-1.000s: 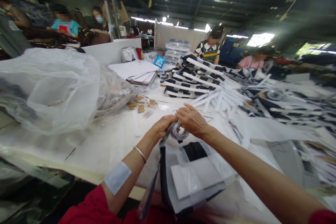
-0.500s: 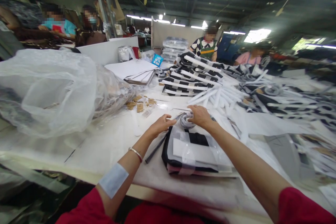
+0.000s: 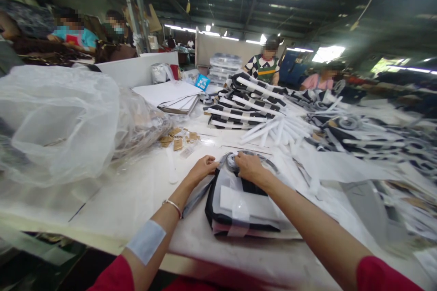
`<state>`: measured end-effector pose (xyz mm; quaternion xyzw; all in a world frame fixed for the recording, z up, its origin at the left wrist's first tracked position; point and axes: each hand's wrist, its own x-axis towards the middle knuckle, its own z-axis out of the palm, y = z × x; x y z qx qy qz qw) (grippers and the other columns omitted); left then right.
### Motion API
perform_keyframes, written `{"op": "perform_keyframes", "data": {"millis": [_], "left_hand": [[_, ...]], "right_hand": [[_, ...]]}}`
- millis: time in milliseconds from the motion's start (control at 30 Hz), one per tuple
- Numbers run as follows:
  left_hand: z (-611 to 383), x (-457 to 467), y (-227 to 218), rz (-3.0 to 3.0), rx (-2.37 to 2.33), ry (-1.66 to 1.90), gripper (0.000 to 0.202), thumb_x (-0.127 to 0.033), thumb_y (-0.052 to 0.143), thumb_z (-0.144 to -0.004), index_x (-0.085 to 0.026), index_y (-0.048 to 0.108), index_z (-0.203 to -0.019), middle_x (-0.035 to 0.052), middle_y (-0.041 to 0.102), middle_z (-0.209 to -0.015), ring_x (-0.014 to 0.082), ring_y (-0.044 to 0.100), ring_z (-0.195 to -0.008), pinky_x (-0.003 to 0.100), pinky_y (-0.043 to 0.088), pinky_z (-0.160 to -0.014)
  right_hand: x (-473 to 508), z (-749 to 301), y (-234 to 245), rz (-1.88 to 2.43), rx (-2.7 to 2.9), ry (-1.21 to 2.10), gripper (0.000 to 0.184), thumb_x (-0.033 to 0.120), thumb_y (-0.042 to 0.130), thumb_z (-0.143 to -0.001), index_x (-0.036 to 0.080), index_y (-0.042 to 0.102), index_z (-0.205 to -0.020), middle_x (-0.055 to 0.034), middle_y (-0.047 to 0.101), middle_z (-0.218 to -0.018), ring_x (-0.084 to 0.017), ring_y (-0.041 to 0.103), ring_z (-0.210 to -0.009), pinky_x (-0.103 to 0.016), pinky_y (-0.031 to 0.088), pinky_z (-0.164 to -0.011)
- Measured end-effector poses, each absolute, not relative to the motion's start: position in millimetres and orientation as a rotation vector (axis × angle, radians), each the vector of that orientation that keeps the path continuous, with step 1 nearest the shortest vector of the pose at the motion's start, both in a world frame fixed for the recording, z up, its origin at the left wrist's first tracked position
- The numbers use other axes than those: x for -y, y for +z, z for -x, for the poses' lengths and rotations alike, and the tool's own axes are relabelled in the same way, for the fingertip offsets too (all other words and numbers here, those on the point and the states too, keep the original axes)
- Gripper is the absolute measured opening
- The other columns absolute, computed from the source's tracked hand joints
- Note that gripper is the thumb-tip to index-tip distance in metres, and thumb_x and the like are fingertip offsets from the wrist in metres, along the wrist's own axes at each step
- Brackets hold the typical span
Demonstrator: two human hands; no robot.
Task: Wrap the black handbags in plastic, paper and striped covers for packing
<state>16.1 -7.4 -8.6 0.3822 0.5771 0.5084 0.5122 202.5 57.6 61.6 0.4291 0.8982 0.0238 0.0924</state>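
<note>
A folded black and white garment in a clear plastic bag (image 3: pixel 243 207) lies flat on the white table (image 3: pixel 136 191) right in front of me. My left hand (image 3: pixel 201 170) pinches the bag's upper left corner, fingers closed. My right hand (image 3: pixel 248 167) presses on a grey rolled strap (image 3: pixel 232 161) at the bag's top edge, fingers curled over it. A dark strap (image 3: pixel 196 193) trails from under my left hand toward the table's near edge.
A big clear plastic sack (image 3: pixel 58 118) fills the left. Brown paper tags (image 3: pixel 177 138) lie beyond my hands. A stack of striped bags (image 3: pixel 246 104), white straps (image 3: pixel 273 129) and sheets of card (image 3: pixel 170 93) sit farther back. Several people work at the far side.
The bagged garment has come down from a lifted, tilted hold to lie flat on the table. Both hands have moved with it and now rest at its top edge.
</note>
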Motion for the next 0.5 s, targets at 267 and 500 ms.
{"op": "perform_keyframes", "data": {"millis": [267, 500], "left_hand": [[-11, 1, -17, -1.003, -1.393, 1.188, 0.039, -0.035, 0.077, -0.066, -0.014, 0.062, -0.096, 0.0046, 0.065, -0.084, 0.0192, 0.064, -0.083, 0.029, 0.054, -0.073], [-16, -8, 3, -1.369, -1.418, 1.165, 0.034, -0.025, 0.065, -0.071, -0.020, 0.062, -0.105, 0.0091, 0.062, -0.113, 0.0264, 0.056, -0.110, 0.038, 0.046, -0.095]], "right_hand": [[-66, -193, 50, -1.237, -2.636, 0.038, 0.035, 0.013, 0.059, -0.077, 0.018, 0.065, -0.112, -0.0143, 0.065, -0.119, -0.029, 0.064, -0.104, -0.037, 0.048, -0.082], [-75, -199, 49, -1.325, -2.613, -0.091, 0.037, 0.028, 0.070, -0.066, 0.022, 0.069, -0.102, -0.0067, 0.069, -0.115, -0.028, 0.065, -0.103, -0.031, 0.048, -0.074]]}}
